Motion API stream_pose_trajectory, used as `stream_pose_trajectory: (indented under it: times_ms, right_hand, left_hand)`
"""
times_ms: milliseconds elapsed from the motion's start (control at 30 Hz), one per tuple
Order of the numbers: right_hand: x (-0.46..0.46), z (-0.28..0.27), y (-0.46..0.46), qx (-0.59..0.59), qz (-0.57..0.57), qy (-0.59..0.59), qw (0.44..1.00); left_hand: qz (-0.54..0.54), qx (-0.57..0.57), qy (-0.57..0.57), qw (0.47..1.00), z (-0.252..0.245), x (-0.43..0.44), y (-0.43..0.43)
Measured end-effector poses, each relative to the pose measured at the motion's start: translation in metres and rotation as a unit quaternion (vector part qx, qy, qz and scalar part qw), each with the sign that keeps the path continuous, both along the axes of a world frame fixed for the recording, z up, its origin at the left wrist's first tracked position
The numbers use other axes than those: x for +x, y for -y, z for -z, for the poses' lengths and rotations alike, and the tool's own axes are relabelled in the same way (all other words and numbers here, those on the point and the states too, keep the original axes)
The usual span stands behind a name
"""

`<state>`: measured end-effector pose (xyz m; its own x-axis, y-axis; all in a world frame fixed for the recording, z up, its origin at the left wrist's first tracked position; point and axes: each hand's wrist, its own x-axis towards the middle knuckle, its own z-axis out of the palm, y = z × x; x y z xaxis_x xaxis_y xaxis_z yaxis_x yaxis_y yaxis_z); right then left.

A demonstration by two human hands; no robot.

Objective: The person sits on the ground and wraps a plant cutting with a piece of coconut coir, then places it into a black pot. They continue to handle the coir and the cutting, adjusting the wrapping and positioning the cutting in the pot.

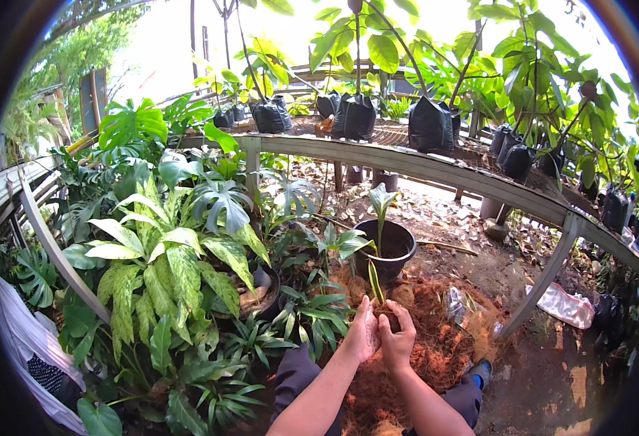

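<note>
A small snake plant (374, 281) with yellow-edged upright leaves rises from between my two cupped hands. My left hand (364, 330), its palm dusted with soil, presses at the plant's base from the left. From the right, my right hand (397, 333) closes around the same base with bent fingers. The roots are mostly hidden by the hands. Just beyond stands a black plastic pot (386, 253) holding soil and a young broad-leaved plant (380, 210). Reddish-brown coir fibre (434, 349) lies heaped on the ground beneath and right of my hands.
A variegated dieffenbachia (172, 256) and other potted foliage crowd the left. A wooden bench frame (407, 166) bearing saplings in black grow bags (432, 124) curves across the back, its leg (543, 278) at right. Clear plastic wrapping (456, 305) and a white sack (562, 306) lie on the ground.
</note>
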<state>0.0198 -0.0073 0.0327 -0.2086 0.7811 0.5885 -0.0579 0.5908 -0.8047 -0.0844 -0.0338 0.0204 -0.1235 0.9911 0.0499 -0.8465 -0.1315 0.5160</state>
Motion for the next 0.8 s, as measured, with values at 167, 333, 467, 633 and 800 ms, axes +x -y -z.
stream_pose_trajectory:
  times_ms: [167, 333, 467, 633, 800]
  right_hand:
    - [-0.005, 0.008, 0.005, -0.114, -0.081, -0.110, 0.984]
    - [-0.006, 0.016, 0.010, 0.099, 0.100, 0.121, 0.983]
    - [-0.008, 0.014, 0.009, 0.138, 0.140, 0.191, 0.962]
    - [-0.005, 0.016, 0.012, 0.156, 0.113, 0.177, 0.965]
    - [-0.002, 0.019, 0.012, 0.160, 0.110, 0.196, 0.961]
  left_hand:
    - [-0.074, -0.028, -0.022, 0.997, 0.001, 0.010, -0.013]
    - [-0.015, -0.032, 0.003, 0.999, 0.023, 0.008, -0.023]
    - [-0.060, -0.123, 0.003, 0.991, 0.037, -0.001, -0.027]
    - [-0.059, -0.141, 0.032, 0.988, 0.051, -0.003, -0.024]
    - [-0.043, -0.105, 0.024, 0.993, 0.058, 0.001, -0.025]
